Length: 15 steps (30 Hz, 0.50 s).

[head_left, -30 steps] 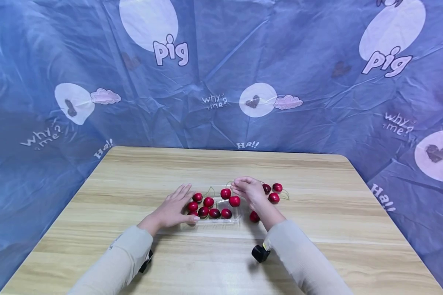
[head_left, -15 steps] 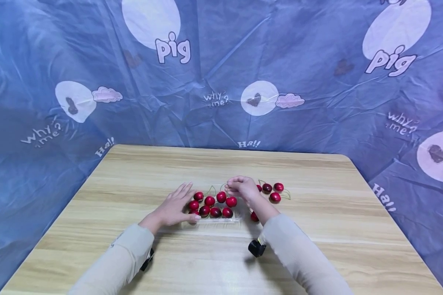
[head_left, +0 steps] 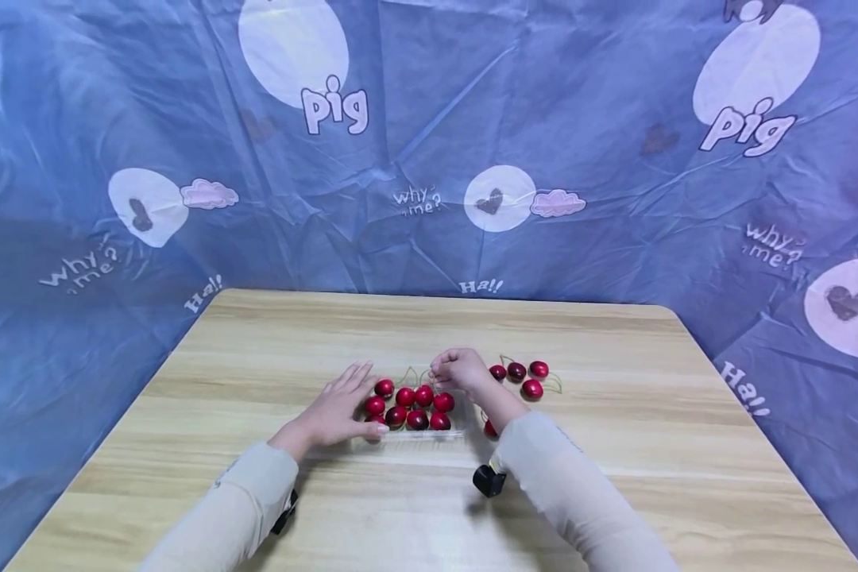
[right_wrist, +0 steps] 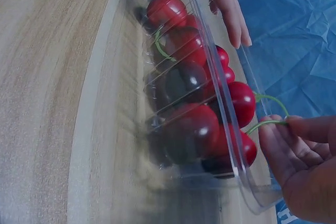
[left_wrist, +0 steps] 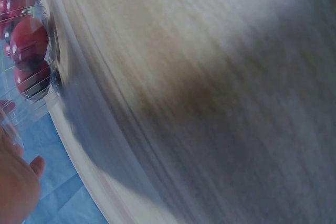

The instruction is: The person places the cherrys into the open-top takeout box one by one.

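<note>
A clear plastic tray (head_left: 429,434) holding several red cherries (head_left: 404,397) lies at the middle of the wooden table (head_left: 615,445). My left hand (head_left: 338,407) lies flat with straight fingers against the tray's left end; its fingers (right_wrist: 227,9) also show in the right wrist view. My right hand (head_left: 454,369) hovers over the tray's right end. Its fingertips (right_wrist: 278,129) pinch the green stem (right_wrist: 262,124) of a cherry (head_left: 423,395) that sits among the others. In the left wrist view the tray wall (left_wrist: 37,98) and the cherries (left_wrist: 29,38) behind it are blurred.
Several loose cherries (head_left: 532,388) lie on the table just right of the tray, and another one (head_left: 489,430) peeks out beside my right forearm. A blue printed cloth (head_left: 615,199) hangs behind and beside the table. The table edges are near on the left and right.
My right hand has shifted left and lowered its cherry by the stem in among the tray's cherries. The left hand has stayed against the tray.
</note>
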Motion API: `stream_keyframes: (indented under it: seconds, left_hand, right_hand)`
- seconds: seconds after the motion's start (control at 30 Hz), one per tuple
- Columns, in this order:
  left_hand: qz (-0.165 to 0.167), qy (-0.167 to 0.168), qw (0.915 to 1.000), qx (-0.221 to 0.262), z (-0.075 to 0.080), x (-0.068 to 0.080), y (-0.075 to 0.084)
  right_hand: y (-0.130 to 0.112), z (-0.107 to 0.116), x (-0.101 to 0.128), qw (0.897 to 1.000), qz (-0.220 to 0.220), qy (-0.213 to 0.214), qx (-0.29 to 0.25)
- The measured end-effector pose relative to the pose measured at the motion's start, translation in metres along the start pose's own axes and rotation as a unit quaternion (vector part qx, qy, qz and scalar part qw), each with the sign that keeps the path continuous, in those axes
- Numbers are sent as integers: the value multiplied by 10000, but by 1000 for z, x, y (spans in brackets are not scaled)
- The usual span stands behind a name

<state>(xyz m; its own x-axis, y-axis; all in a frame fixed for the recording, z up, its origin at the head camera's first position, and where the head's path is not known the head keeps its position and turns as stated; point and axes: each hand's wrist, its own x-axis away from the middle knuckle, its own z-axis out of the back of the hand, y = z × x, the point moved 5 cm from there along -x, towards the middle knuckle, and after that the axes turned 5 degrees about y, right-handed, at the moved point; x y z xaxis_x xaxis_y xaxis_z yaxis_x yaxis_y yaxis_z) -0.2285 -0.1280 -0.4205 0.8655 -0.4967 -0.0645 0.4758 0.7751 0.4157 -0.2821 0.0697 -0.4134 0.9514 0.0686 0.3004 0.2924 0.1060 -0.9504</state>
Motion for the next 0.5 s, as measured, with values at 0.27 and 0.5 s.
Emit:
stream_keyframes:
  seconds: [0.27, 0.5]
  left_hand:
    - [39, -42, 10000, 38, -1, 2, 0]
    - [84, -79, 9999, 19, 0, 2, 0]
  right_hand:
    - [0, -4, 1, 9985, -36, 255, 482]
    - [-2, -5, 2, 9974, -87, 397, 589]
